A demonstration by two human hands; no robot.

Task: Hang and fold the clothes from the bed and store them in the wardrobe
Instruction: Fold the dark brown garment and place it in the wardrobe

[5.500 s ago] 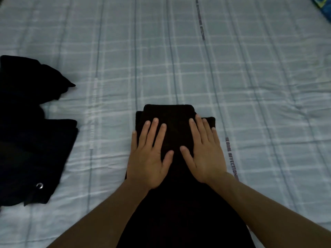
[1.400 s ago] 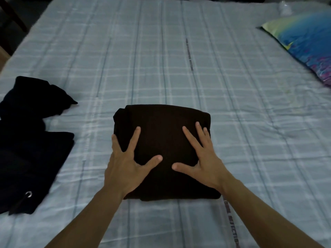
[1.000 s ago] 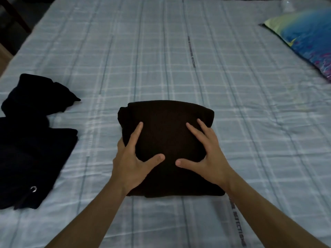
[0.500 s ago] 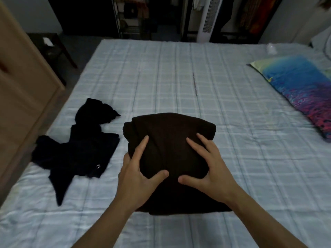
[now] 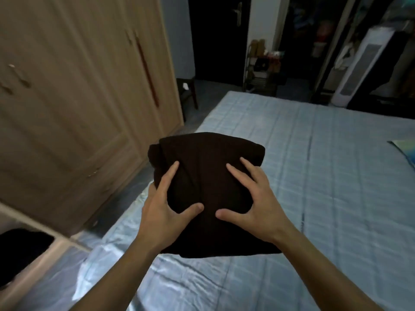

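Already a folded dark garment (image 5: pixel 208 194) is held clear of the bed (image 5: pixel 325 176), gripped from both sides by the left hand (image 5: pixel 164 212) and the right hand (image 5: pixel 258 207), thumbs on top. Folding of this piece appears done; storing remains, since the wardrobe (image 5: pixel 74 86) doors are seen closed.
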